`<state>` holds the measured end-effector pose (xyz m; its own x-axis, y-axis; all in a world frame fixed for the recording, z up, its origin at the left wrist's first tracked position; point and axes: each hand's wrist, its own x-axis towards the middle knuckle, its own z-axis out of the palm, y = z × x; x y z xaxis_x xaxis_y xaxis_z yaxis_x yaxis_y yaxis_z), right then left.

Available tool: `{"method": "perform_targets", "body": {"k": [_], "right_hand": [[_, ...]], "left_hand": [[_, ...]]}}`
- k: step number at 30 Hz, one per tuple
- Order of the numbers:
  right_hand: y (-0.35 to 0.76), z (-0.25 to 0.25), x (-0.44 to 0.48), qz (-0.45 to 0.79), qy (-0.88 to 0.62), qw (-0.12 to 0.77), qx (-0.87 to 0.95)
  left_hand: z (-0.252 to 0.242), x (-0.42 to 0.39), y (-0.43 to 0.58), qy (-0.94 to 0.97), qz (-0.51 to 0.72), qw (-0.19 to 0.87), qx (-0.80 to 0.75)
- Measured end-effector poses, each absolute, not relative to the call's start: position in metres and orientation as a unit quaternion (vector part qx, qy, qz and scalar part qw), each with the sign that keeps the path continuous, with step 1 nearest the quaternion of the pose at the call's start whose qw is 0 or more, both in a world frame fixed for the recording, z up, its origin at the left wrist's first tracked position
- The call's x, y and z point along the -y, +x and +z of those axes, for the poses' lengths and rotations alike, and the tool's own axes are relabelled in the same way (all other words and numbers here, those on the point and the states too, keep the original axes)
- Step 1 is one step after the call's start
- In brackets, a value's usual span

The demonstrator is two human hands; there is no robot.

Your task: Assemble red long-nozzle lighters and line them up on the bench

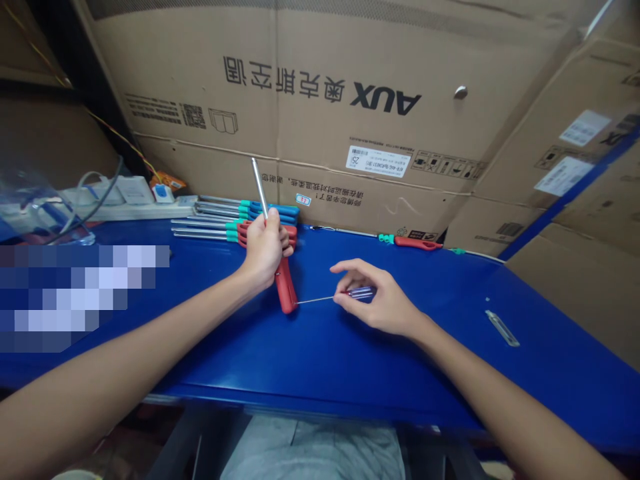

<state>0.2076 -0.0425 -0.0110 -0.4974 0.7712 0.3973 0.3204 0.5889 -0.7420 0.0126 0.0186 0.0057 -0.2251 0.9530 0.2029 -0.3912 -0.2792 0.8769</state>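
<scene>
Head view: your left hand [269, 245] clasps a red lighter [286, 291] over the blue bench [225, 363]; your right hand [383, 297] pinches a screwdriver [361, 293] between fingers, tip at the lighter's lower end.

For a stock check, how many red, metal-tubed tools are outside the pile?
2: a gripped tool in the left hand and a loose tool beside the cardboard.

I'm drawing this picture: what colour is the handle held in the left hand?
The handle is red; the head view shows it best.
</scene>
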Motion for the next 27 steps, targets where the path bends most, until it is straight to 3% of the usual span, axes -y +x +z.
{"method": "perform_targets", "body": {"k": [27], "right_hand": [[0.207, -0.0047, 0.045, 0.306, -0.352, 0.354, 0.81]], "left_hand": [[0.0056, -0.0178, 0.0128, 0.398, 0.696, 0.485, -0.35]]}}
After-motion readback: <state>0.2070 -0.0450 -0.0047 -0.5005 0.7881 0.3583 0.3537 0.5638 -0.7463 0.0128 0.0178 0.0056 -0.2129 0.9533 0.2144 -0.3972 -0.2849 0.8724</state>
